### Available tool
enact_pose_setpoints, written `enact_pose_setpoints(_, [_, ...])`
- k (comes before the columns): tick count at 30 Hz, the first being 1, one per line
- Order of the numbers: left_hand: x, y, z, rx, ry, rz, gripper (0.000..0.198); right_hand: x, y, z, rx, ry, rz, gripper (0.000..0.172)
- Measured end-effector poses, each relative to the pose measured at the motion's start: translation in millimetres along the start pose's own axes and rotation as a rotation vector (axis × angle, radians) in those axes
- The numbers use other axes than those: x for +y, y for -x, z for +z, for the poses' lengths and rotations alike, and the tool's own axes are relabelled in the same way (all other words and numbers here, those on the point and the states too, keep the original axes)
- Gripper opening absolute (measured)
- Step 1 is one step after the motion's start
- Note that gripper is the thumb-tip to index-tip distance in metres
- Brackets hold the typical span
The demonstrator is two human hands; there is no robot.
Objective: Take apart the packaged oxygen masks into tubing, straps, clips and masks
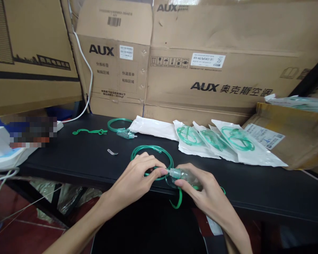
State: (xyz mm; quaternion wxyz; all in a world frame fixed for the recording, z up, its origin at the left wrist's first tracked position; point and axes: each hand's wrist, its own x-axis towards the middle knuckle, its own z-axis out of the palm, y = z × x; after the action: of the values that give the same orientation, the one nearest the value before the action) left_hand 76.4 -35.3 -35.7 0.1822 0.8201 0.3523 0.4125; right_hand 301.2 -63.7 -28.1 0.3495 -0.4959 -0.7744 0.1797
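Observation:
My right hand point(205, 181) is closed around a clear plastic oxygen mask point(187, 175) at the front edge of the black table. The mask's pale connector point(175, 173) points left. There, the thumb and fingertips of my left hand point(141, 173) pinch the end of the green tubing, mostly hidden by the fingers. The tubing point(134, 151) lies coiled on the table behind my left hand. A green elastic strap point(179, 199) hangs from the mask below the table edge.
Behind lie another mask point(125, 133) with coiled tubing, a white pouch point(155, 127) and several packaged masks point(238, 137). A green strap point(90, 131) and a small metal blade point(112, 152) lie left. A cardboard box point(294, 130) stands right; large cartons point(201, 42) wall the back.

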Motion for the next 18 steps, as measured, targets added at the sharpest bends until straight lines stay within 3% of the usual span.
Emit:
enact_pose_setpoints(10, [-1.0,0.9,-1.8,-0.031,0.038,0.059,0.010,-0.4,0.8,0.8,-0.085,-0.028,-0.001,0.025])
enact_pose_setpoints(18, [-1.1,1.8,1.6,0.010,-0.020,0.104,0.009,1.7,-1.4,-2.1,-0.071,-0.032,0.019,0.027])
